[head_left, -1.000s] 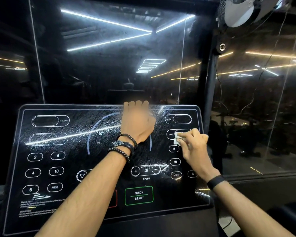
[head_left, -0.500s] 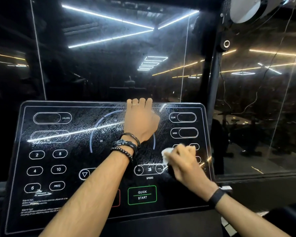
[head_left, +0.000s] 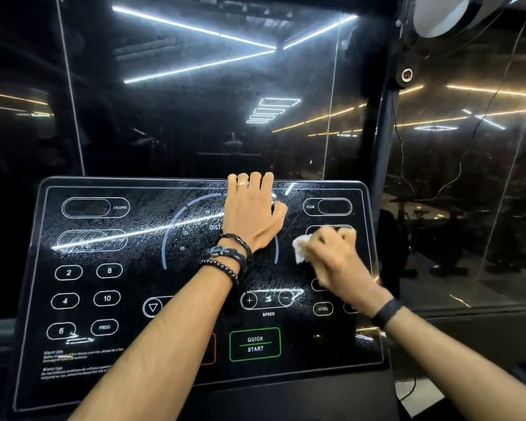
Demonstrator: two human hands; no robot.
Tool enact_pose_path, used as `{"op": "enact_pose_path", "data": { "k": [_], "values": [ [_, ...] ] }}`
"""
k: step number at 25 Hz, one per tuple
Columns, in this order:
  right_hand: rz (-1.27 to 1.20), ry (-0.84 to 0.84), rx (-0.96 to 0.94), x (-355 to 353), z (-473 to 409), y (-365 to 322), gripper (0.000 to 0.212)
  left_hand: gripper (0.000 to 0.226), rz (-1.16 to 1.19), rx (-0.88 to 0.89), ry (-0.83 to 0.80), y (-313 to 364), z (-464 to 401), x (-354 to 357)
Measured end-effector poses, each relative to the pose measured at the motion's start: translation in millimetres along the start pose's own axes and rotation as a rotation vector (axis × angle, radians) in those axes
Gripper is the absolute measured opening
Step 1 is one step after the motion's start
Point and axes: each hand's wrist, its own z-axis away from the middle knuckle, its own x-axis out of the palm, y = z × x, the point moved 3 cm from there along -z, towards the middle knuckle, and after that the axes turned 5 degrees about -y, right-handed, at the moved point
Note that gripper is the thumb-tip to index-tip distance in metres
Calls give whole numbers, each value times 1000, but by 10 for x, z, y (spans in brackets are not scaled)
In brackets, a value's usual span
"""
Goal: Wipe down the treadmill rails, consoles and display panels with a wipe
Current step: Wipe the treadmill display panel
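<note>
The treadmill's glossy black display panel [head_left: 110, 354] fills the lower middle of the head view, with white button outlines and a green QUICK START box. My left hand [head_left: 251, 211] lies on the panel's upper middle, its fingers hooked over the top edge. My right hand [head_left: 336, 256] is blurred on the panel's right side, below the PULSE window. It grips a small white wipe [head_left: 301, 249] and presses it on the glass. Wet streaks cover the middle of the panel.
A dark glass wall [head_left: 195, 101] with reflected ceiling lights stands right behind the panel. A black post [head_left: 383, 147] with a hanging cable rises to the right of it. A white fan [head_left: 438, 13] hangs at the top right.
My right hand with the wipe slid down the panel's right side toward the speed buttons, then came back up to just below the PULSE window. My left hand stayed on the top edge.
</note>
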Motion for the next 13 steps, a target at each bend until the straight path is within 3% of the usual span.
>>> {"op": "enact_pose_path", "data": {
  "k": [2,3,6,7,10,11,13],
  "values": [
    [-80,148,230,-92,-221,93,18,51,11,-7,-7,-1,-4,-12],
    [-104,147,245,-52,-258,39,17,52,14,-5,-7,0,-3,-11],
    [-37,-20,-73,118,-165,-269,19,51,-1,9,-5,-1,6,7],
    [-27,-44,-80,78,-233,-159,19,52,-1,8,-11,-2,6,-1],
    [-76,156,254,-129,-577,222,15,54,15,1,-40,-5,-4,-42],
    [-83,161,254,-112,-604,188,16,55,20,6,-43,-10,-6,-49],
    [-37,19,-15,64,-491,-121,19,57,23,22,-36,-34,-3,-40]
  ]
}}
